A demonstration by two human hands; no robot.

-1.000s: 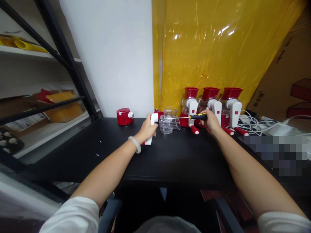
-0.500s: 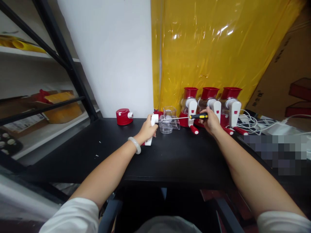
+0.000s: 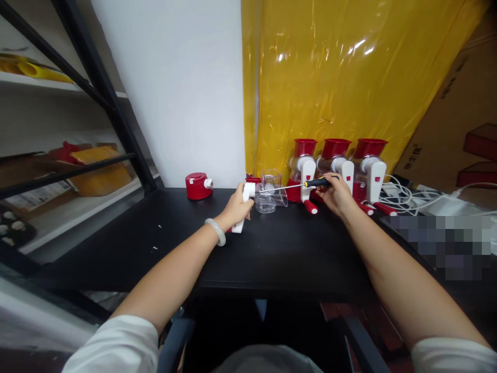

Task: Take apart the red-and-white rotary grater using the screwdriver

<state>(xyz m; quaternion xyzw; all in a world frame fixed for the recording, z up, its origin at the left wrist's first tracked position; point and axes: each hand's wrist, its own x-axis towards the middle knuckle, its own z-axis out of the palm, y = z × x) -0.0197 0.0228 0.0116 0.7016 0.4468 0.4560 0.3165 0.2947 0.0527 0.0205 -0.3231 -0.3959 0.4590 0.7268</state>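
My left hand (image 3: 236,205) is closed around a white crank handle (image 3: 247,194) with a red grip at its lower end. In my right hand (image 3: 338,195) is a screwdriver (image 3: 317,182) with a black and yellow handle. Its long shaft points left, and the tip is at or close to the round white end of the crank handle; whether it sits inside cannot be seen. Behind the shaft stands a clear plastic housing (image 3: 266,206) on the black table (image 3: 279,248). A red base (image 3: 199,186) with a white knob is to the left.
Three red and white rotary graters (image 3: 305,147) stand in a row behind my right hand. White cables (image 3: 407,199) lie at the right. A black metal frame (image 3: 112,98) and shelves (image 3: 89,198) rise on the left. Yellow plastic sheeting (image 3: 330,77) hangs behind.
My right hand has shifted slightly, its fingers now differently placed on the screwdriver, whose handle sits a little higher and further right. My left hand and the crank handle have moved very slightly right.
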